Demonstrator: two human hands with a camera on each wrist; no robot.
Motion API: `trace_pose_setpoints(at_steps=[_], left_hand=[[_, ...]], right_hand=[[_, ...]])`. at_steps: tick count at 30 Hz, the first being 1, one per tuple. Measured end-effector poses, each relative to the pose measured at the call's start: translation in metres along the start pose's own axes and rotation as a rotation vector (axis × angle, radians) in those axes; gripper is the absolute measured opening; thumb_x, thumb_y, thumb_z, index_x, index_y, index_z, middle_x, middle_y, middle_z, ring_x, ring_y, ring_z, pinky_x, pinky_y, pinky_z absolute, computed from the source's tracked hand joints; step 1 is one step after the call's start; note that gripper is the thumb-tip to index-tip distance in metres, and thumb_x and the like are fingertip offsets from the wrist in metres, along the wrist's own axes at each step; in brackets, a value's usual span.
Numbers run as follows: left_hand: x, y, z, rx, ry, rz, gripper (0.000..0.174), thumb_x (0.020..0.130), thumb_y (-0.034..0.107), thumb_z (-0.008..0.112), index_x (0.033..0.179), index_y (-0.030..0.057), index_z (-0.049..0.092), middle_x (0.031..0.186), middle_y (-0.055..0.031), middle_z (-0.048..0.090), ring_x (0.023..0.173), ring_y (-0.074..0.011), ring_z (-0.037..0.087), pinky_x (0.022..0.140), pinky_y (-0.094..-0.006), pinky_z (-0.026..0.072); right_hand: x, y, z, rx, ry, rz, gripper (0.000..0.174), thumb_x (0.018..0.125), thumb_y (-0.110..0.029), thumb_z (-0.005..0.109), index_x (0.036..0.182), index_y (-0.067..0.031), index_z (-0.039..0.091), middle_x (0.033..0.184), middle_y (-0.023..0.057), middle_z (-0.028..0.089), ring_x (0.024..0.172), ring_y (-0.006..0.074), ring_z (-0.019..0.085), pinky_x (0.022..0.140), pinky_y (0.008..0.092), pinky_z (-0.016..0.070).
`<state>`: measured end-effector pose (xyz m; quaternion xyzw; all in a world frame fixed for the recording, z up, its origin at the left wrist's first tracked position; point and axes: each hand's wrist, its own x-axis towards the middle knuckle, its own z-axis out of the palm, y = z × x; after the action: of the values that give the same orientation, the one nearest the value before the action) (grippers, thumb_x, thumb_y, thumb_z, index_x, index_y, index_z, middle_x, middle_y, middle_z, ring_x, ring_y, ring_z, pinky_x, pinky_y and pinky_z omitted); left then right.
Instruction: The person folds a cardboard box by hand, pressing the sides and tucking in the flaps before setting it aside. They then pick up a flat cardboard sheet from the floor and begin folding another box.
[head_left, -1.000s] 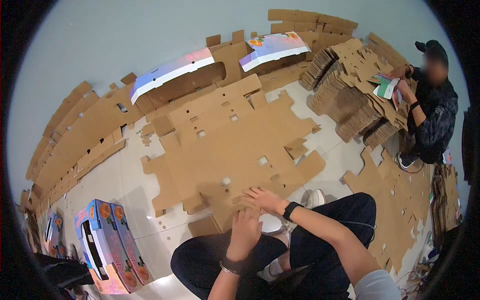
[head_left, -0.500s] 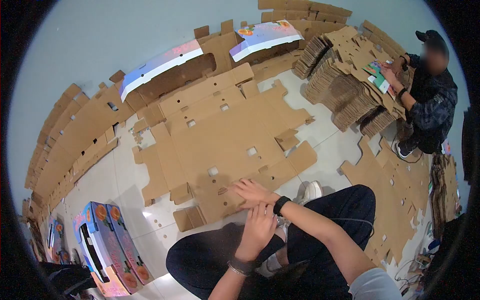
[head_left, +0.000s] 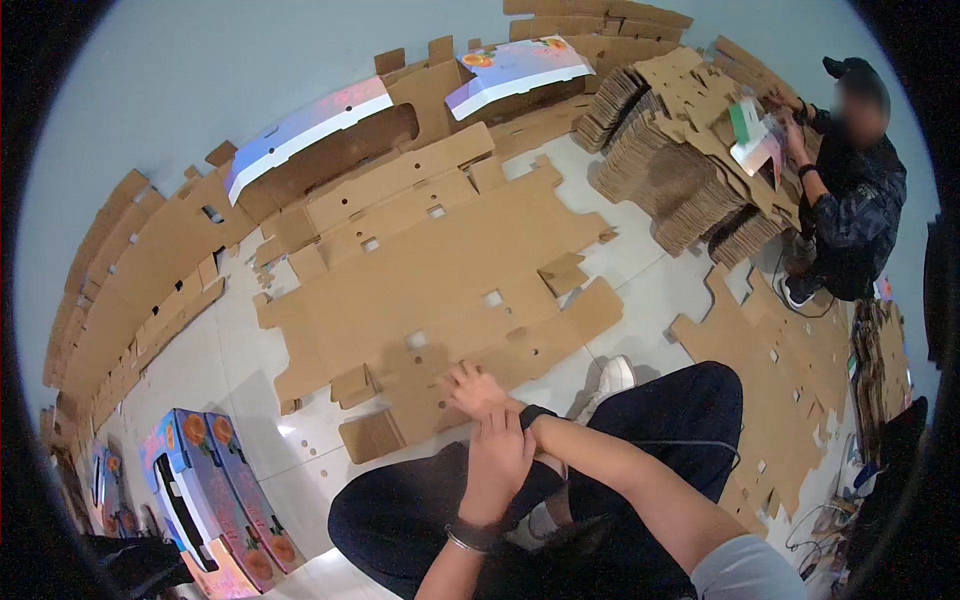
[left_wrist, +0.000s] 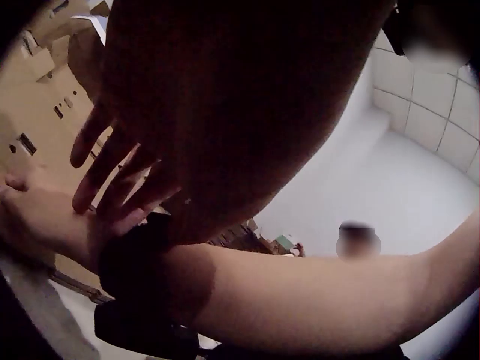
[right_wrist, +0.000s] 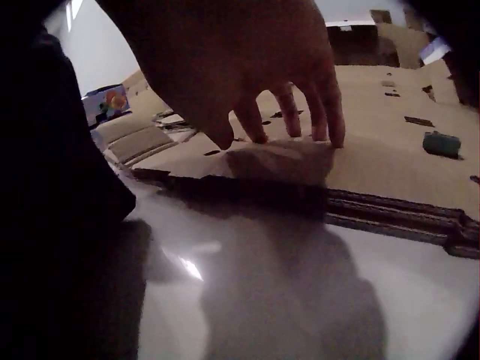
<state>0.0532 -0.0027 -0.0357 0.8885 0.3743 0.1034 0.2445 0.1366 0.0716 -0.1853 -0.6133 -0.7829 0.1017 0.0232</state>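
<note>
Right fingers [right_wrist: 331, 112] on flattened carton [head_left: 400, 285]

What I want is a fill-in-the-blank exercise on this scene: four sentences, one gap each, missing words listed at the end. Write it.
1. The right hand touches the flat cardboard with the tips of its ____.
2. The left hand is at the black band on the right ____.
3. The fruit pictured on the printed boxes is coloured ____.
4. The tall stack beside the other person is made of ____.

Missing words: fingers; wrist; orange; cardboard.
</note>
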Motion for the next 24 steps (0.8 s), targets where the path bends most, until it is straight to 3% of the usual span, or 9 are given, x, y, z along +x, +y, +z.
trace_pose_setpoints(at_steps=[1,6,9,11,15,17,18,20,24], left_hand=[[0.002,-0.001,-0.001,-0.025,0.012,0.008,0.033,0.084,0.024,0.056,0.104,-0.0031,0.054,0.103,-0.0207,0.052,0.097,-0.0359,0.052,0.086,-0.043,0.0416],[-0.008,-0.006,0.018,-0.049,0.016,0.073,0.032,0.085,0.025,0.056,0.104,-0.0005,0.055,0.1,-0.0209,0.053,0.095,-0.0363,0.053,0.084,-0.0451,0.0412],[-0.017,0.0,0.023,0.061,-0.153,0.15,0.027,0.084,0.025,0.057,0.098,0.0019,0.056,0.093,-0.0133,0.055,0.092,-0.0297,0.055,0.08,-0.0418,0.0418],[-0.016,0.001,0.026,0.059,-0.153,0.178,0.026,0.084,0.024,0.057,0.098,0.0021,0.056,0.092,-0.0132,0.055,0.091,-0.0293,0.055,0.079,-0.0415,0.0416],[-0.009,0.002,0.031,0.059,-0.174,0.201,0.024,0.085,0.023,0.056,0.098,0.0026,0.056,0.09,-0.0124,0.055,0.089,-0.0279,0.055,0.08,-0.0411,0.0412],[-0.014,0.003,0.033,0.064,-0.138,0.208,0.024,0.085,0.023,0.056,0.098,0.0027,0.056,0.09,-0.012,0.055,0.089,-0.0276,0.055,0.08,-0.0409,0.0412],[-0.018,0.002,0.034,0.071,-0.096,0.211,0.024,0.085,0.023,0.056,0.098,0.0029,0.057,0.089,-0.0117,0.055,0.088,-0.0272,0.056,0.08,-0.0406,0.0411],[-0.019,0.004,0.029,0.07,-0.164,0.176,0.025,0.086,0.024,0.055,0.098,0.0024,0.056,0.093,-0.0148,0.056,0.091,-0.0303,0.056,0.084,-0.0418,0.041],[-0.021,0.006,0.028,0.054,-0.257,0.154,0.027,0.088,0.027,0.053,0.099,0.0022,0.056,0.097,-0.0169,0.057,0.093,-0.0332,0.056,0.088,-0.0429,0.041]], right_hand=[[-0.002,0.005,-0.003,0.002,0.004,0.001,0.058,0.081,-0.032,0.061,0.132,-0.0114,0.043,0.125,0.0122,0.043,0.113,0.0329,0.044,0.08,0.0391,0.0532],[-0.031,0.056,0.005,0.244,0.271,-0.375,0.052,0.08,-0.023,0.059,0.129,-0.009,0.046,0.128,0.0131,0.045,0.117,0.0341,0.044,0.089,0.043,0.0475],[-0.043,0.101,-0.028,0.132,0.21,-0.199,0.047,0.081,-0.02,0.058,0.126,-0.0082,0.049,0.125,0.0133,0.049,0.114,0.0337,0.048,0.09,0.0439,0.045],[-0.044,0.127,-0.043,0.165,0.051,0.123,0.045,0.08,-0.019,0.057,0.122,-0.0065,0.052,0.119,0.0117,0.053,0.107,0.0316,0.053,0.086,0.0398,0.0467],[-0.053,0.118,-0.044,-0.013,0.046,0.085,0.043,0.076,-0.016,0.058,0.117,-0.0027,0.055,0.114,0.0114,0.053,0.101,0.0271,0.055,0.082,0.0351,0.0478],[-0.054,0.105,-0.036,-0.147,0.136,0.038,0.021,0.076,-0.014,0.056,0.091,-0.0029,0.066,0.108,0.0114,0.054,0.094,0.0271,0.057,0.072,0.0374,0.0508],[-0.057,0.094,-0.029,-0.14,0.13,0.038,0.021,0.076,-0.014,0.056,0.091,-0.0029,0.066,0.108,0.0114,0.054,0.094,0.0271,0.057,0.072,0.0374,0.0508],[-0.056,0.074,-0.022,-0.583,0.142,0.056,0.017,0.075,-0.014,0.056,0.082,-0.0038,0.068,0.106,0.0127,0.053,0.094,0.0263,0.056,0.073,0.0344,0.0487],[-0.05,0.079,-0.02,-0.435,0.046,0.092,0.017,0.075,-0.015,0.056,0.082,-0.0041,0.068,0.105,0.0134,0.053,0.095,0.0267,0.054,0.075,0.0339,0.0464]])
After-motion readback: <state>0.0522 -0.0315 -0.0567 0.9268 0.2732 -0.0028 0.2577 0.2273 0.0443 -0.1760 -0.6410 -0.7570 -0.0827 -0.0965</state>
